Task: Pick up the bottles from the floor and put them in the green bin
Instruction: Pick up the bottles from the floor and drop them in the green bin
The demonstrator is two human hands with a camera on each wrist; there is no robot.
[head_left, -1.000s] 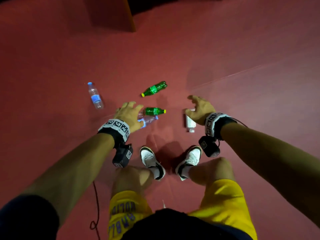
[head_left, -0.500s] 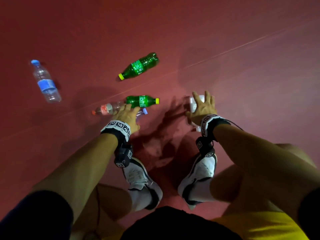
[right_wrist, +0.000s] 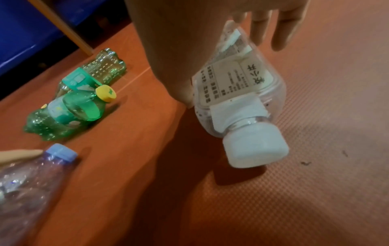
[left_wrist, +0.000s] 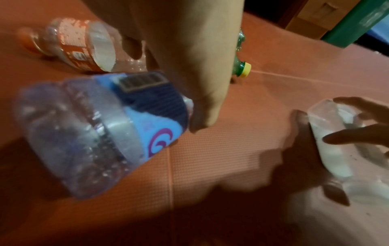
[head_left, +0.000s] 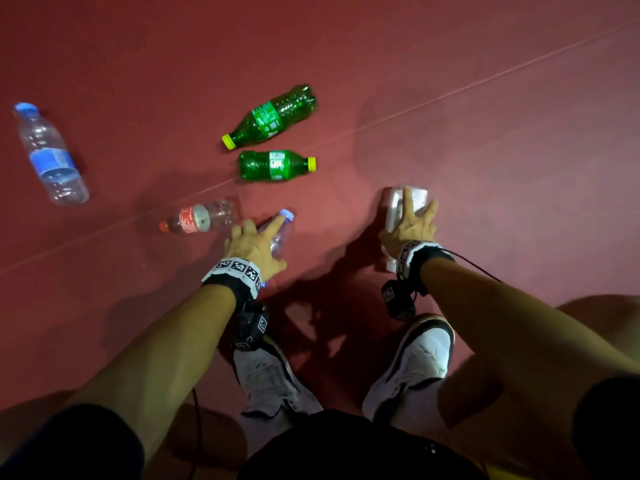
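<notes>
Crouched over the floor, the left hand closed around the blue-capped bottle while the right hand clasped the white-capped bottle. Both grips looked wrapped but shallow. Firming them before lifting toward the green bin would probably prevent slipping.

- A dull red floor mat with a fine ribbed texture covers the ground, crossed by a thin pale seam line running diagonally.
- Two white sneakers with dark trim stand on it: the left shoe and the right shoe, toes pointing away from the body.
- Yellow shorts show at the lower edge.
- A thin black cable trails across the mat.
- A light wooden post stands before a blue panel.
- A brown cardboard box sits at the far edge.
</notes>
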